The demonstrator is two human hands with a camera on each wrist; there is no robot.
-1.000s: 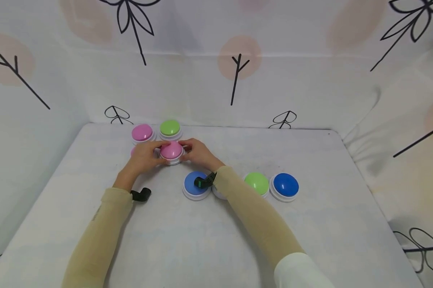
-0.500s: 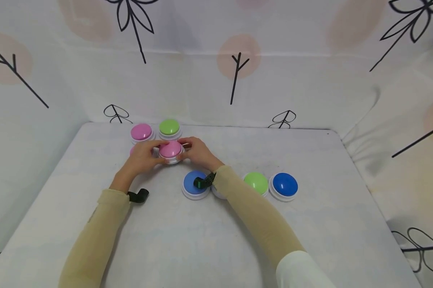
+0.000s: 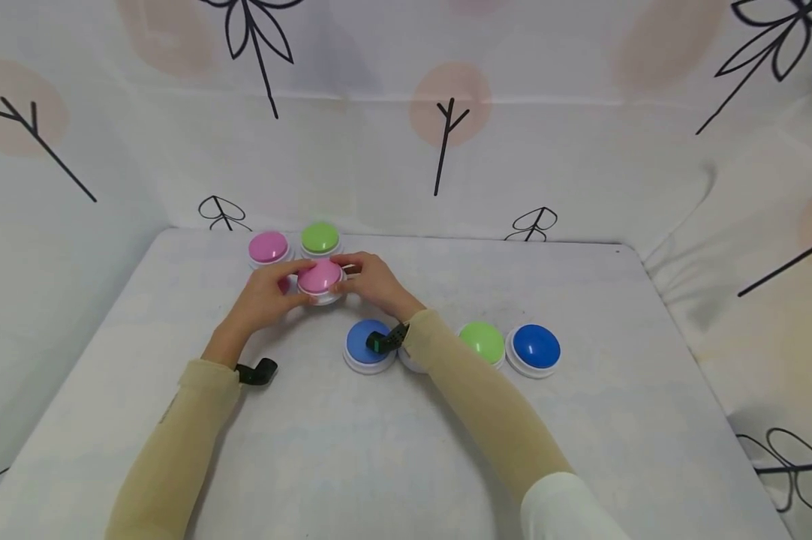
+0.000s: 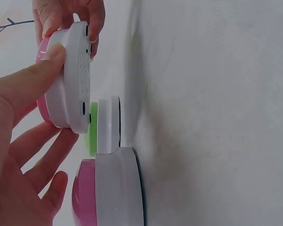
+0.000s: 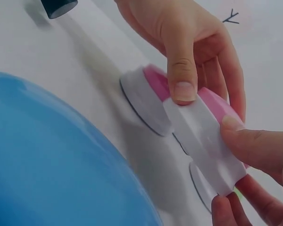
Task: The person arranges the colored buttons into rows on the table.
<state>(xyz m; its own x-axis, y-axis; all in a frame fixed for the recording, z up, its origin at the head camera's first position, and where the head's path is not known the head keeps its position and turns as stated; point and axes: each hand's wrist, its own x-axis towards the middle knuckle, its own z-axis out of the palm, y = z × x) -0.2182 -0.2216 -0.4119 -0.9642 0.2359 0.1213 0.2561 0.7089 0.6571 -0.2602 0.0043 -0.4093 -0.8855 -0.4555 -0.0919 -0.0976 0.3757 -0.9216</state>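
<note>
Both hands hold one pink push button (image 3: 320, 277) with a white round base, between them near the back left of the table. My left hand (image 3: 260, 300) pinches its left side, thumb on the near side and fingers on the far side. From the right, my right hand (image 3: 377, 286) grips the opposite edge with thumb and fingers. In the left wrist view the button's base (image 4: 78, 80) is raised off the table, its underside showing. Another pink button (image 4: 118, 188) sits below it there, mostly hidden behind my left hand in the head view.
Behind the hands stand a pink button (image 3: 268, 247) and a green button (image 3: 320, 238). Nearer, a blue button (image 3: 365, 345), a green button (image 3: 482, 343) and a darker blue button (image 3: 536, 346) form a row; my right sleeve (image 3: 480, 390) crosses above it, partly covering another white base (image 3: 411, 364).
The held pink button has shifted slightly up in the head view. The right fingers have moved a little with it, while the other buttons stay in place.
</note>
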